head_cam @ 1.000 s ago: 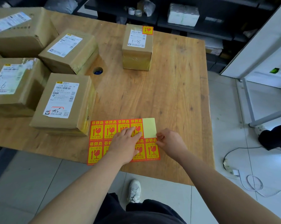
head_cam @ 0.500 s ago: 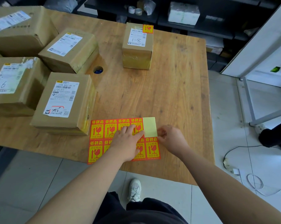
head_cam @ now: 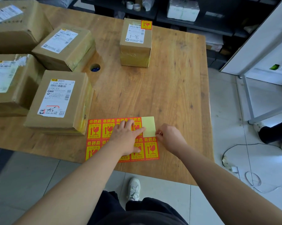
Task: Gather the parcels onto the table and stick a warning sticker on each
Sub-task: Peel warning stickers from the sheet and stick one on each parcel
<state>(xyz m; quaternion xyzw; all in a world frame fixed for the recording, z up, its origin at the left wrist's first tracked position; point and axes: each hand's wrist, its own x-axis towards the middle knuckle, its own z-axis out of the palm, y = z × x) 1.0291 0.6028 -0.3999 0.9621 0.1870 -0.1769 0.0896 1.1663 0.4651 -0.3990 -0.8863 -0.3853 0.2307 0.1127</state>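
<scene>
Table [head_cam: 169, 88]: sheet [head_cam: 95, 130] part-hidden under L hand [head_cam: 127, 138]

The sticker sheet [head_cam: 95, 132] lies flat at the near edge of the table [head_cam: 169, 95]. It has two rows of red-yellow warning stickers, and its top-right cell is bare backing. The far-centre parcel [head_cam: 135, 51] bears one sticker [head_cam: 146, 24]. The other labelled parcels [head_cam: 59, 101] cluster on the left.

A single wide-angle camera, worn on the head, looks forward and steeply down at the desk [head_cam: 177, 95] from just outside its near edge, close in. Its far and right edges show, with floor [head_cam: 231, 120] beyond.
</scene>
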